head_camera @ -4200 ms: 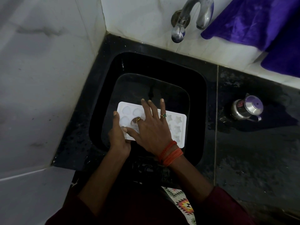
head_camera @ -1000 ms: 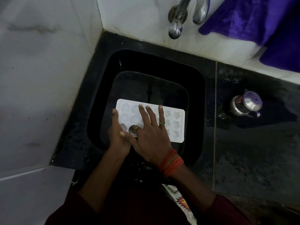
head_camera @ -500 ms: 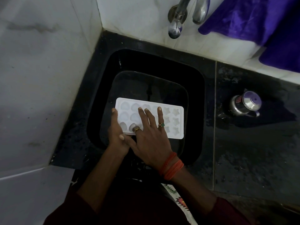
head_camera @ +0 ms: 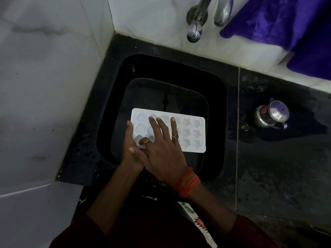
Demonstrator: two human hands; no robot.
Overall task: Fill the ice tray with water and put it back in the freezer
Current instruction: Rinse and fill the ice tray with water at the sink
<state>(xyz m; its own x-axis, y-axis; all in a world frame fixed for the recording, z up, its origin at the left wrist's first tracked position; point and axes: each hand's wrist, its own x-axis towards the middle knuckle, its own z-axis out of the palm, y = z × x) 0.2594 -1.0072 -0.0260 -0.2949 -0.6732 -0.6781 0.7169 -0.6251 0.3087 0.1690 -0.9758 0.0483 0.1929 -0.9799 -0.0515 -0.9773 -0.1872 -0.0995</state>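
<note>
While the black sink (head_camera: pixel 179 72) gapes below, the white ice tray (head_camera: pixel 195 133) sits over its basin; the left hand (head_camera: pixel 131 140) grips the tray's left end, thumb on the rim, and the right hand (head_camera: pixel 163 153) lies flat on top, fingers (head_camera: pixel 172 126) straight and spread.

The right hand (head_camera: pixel 161 149) lies flat across the ice tray (head_camera: pixel 195 133) and conceals its middle cells. The left hand (head_camera: pixel 130 145) holds the tray's left end; its fingers beneath are out of sight. Water in the cells: cannot be determined. The tap (head_camera: pixel 197 20) is cut off by the top edge. The purple cloth (head_camera: pixel 279 20) is cut off at top and right. The red label on the steel pot (head_camera: pixel 272 114) is too small to read.
</note>
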